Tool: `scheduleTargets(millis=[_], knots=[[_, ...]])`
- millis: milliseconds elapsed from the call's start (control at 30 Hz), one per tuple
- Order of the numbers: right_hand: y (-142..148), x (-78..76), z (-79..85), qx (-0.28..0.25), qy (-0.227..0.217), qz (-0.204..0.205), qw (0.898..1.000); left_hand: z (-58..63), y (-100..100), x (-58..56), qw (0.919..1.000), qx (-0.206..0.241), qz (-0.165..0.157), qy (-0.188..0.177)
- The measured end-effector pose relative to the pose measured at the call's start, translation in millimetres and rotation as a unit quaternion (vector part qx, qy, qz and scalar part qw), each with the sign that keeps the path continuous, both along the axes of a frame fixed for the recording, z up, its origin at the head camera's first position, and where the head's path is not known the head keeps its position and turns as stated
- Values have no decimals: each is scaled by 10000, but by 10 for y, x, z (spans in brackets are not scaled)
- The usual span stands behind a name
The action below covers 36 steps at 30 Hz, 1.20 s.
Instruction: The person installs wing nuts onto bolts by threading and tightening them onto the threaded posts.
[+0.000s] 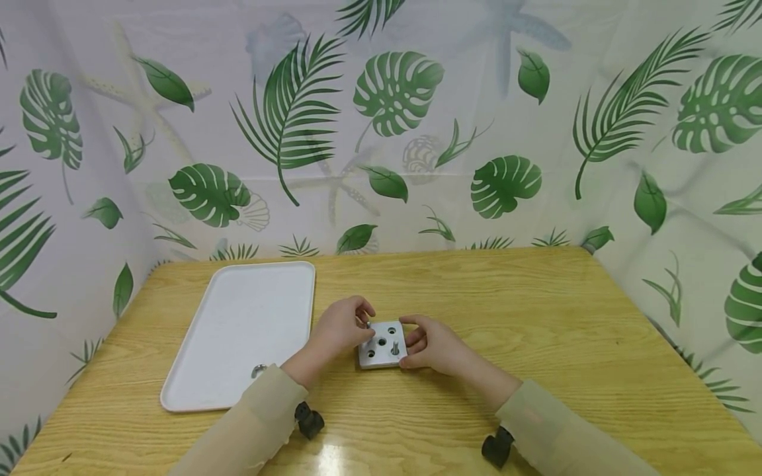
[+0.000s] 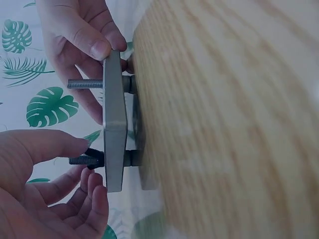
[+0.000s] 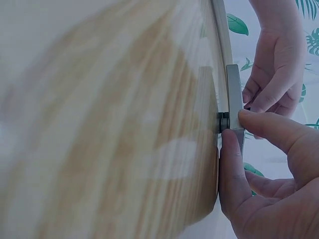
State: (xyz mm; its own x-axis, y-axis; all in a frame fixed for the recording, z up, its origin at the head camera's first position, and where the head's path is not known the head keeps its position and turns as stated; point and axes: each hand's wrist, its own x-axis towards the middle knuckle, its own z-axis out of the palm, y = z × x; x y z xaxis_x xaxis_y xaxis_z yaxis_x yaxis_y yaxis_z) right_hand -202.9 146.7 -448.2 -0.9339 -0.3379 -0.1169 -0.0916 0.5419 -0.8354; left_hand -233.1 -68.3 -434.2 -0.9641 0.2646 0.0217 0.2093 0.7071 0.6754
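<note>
A square metal plate [image 1: 383,356] with several holes lies flat in front of me, propped just above the table on bolt heads. Two threaded bolts stick up through it: one bolt [image 1: 395,347] near the right hand, the other bolt [image 2: 75,161] by the left fingers. My left hand [image 1: 340,325] pinches a dark wing nut [image 2: 93,158] on that second bolt, close against the plate's top face. With thumb and fingers, my right hand [image 1: 437,345] grips the plate's right edge; in the right wrist view the plate [image 3: 233,92] shows edge-on.
To the left lies a white tray [image 1: 250,317] with a silver wing nut [image 1: 258,370] near its front right corner. The wooden table [image 1: 536,317] ends at a leaf-patterned cloth [image 1: 428,198] behind and at the sides.
</note>
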Motion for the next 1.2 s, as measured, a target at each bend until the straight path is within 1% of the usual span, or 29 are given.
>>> scheduleTargets(millis=[167, 267, 633, 733, 800, 900, 1067, 1200], knots=[[2, -3, 1, -9, -6, -19, 10000, -12, -12, -12, 9993, 251, -245, 132], [2, -4, 3, -17, -27, -33, 10000, -18, -15, -17, 9989, 250, -322, 219], [8, -21, -19, -18, 36, -10, 10000, -30, -1, -29, 9985, 260, -415, 235], [11, -23, -17, -36, 8, -17, 10000, -36, 4, -28, 9982, 223, -445, 326], [13, -23, -16, -28, -10, -2, 10000, -38, 7, -18, 9984, 170, -394, 376], [16, -19, -13, -15, -17, 5, 10000, -33, 13, 2, 9987, -26, -199, 472], [18, -2, 7, 2, 35, 44, 10000, -25, 26, 24, 9975, -572, 234, 334], [9, 7, 18, 23, 17, 38, 10000, -37, 32, 13, 9955, -842, 376, 220]])
